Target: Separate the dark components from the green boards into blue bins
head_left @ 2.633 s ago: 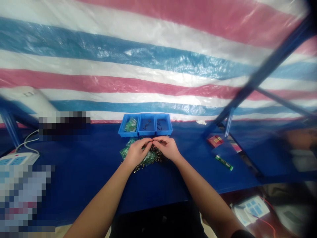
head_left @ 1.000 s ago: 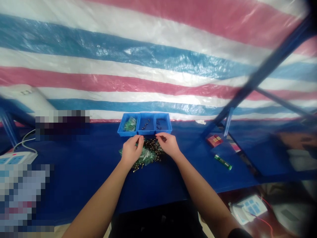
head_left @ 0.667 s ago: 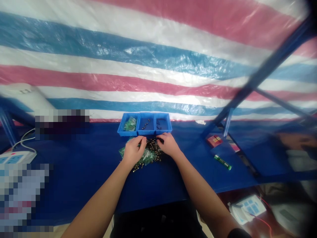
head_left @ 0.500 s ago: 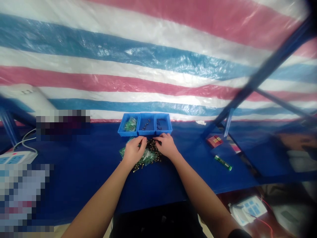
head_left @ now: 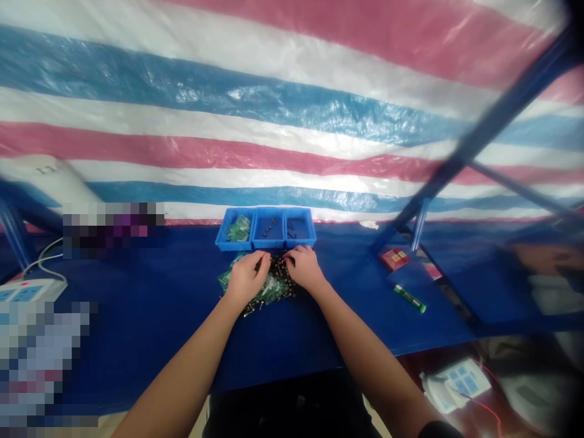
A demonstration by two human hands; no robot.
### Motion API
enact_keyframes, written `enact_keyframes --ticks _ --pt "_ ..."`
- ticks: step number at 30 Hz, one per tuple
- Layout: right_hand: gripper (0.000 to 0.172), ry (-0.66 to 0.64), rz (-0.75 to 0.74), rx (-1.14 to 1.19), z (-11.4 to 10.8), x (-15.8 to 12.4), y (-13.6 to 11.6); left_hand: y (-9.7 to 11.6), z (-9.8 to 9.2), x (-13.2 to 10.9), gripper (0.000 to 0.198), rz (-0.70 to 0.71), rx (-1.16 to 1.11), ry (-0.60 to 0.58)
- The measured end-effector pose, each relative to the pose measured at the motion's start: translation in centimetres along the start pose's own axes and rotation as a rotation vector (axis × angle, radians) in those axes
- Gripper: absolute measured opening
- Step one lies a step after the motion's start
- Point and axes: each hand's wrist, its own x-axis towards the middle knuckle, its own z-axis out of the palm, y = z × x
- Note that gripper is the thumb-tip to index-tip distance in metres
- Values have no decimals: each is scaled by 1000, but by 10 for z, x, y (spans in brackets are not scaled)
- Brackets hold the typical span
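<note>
My left hand is closed in a pinch over the left part of a pile of green packets and small dark and brass-coloured screw-like pieces. On the pile's right side my right hand also has its fingers curled together. What either hand pinches is too small to make out. Just beyond the hands stand three joined blue bins. The left bin holds green packets, the middle bin a few small dark pieces, and the right bin several dark slender pieces.
On the blue table, a red box and a green tube lie to the right. A power strip with a white cable is at the left edge. A blue frame bar slants across the right, before a striped sheet.
My right hand's fingers have shifted very slightly over the pile. Both hands otherwise stay in place, and the bins and pile look the same.
</note>
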Motion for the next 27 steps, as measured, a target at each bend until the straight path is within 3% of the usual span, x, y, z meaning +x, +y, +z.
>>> enact_keyframes --ticks 4,10,17,21,27 --pt "22 -19 6 26 -1 1 2 0 1 0 29 5 6 -3" --pt "20 107 -65 118 -1 -2 2 0 -1 0 30 -8 13 -21" --pt "19 224 -60 640 -13 -9 -7 0 0 1 27 0 9 -66" --pt "19 181 39 932 -14 -13 -17 0 3 1 24 21 -17 -82" --pt "20 103 17 1166 -9 -11 -19 -4 3 -1 24 23 -32 -59"
